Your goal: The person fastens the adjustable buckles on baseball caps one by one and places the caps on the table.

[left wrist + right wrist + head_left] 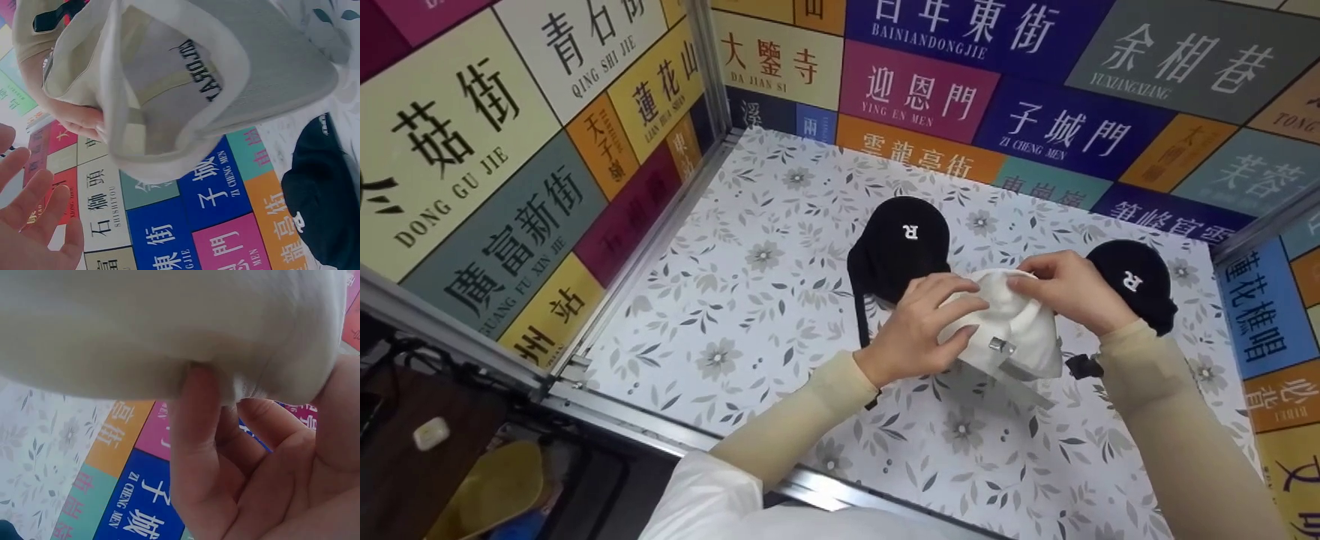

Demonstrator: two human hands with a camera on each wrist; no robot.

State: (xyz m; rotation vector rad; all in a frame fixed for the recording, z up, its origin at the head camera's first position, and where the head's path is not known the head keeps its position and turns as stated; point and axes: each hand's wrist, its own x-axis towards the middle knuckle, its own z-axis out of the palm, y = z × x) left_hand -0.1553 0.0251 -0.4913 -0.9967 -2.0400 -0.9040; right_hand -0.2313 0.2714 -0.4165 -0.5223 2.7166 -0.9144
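Observation:
A cream-white baseball cap (pixel 1039 337) is held up over the table by my right hand (pixel 1069 289), which pinches its fabric between thumb and fingers. In the right wrist view the thumb (pixel 194 433) presses into the cloth. My left hand (pixel 922 322) is beside the cap with fingers spread and slightly bent. The left wrist view shows those fingers (pixel 42 214) apart from the cap, holding nothing. There the cap's hollow inside (pixel 163 112) faces the camera, with dark lettering and a grey brim (pixel 287 73). A small metal buckle (pixel 1003 344) shines on the cap in the head view.
One black cap (pixel 904 240) with a white R lies left of the white cap, and another (pixel 1132 281) lies to its right. The floral tabletop (pixel 720 322) is bounded by metal rails (pixel 825 484) and panels of colourful street-name signs (pixel 922 97).

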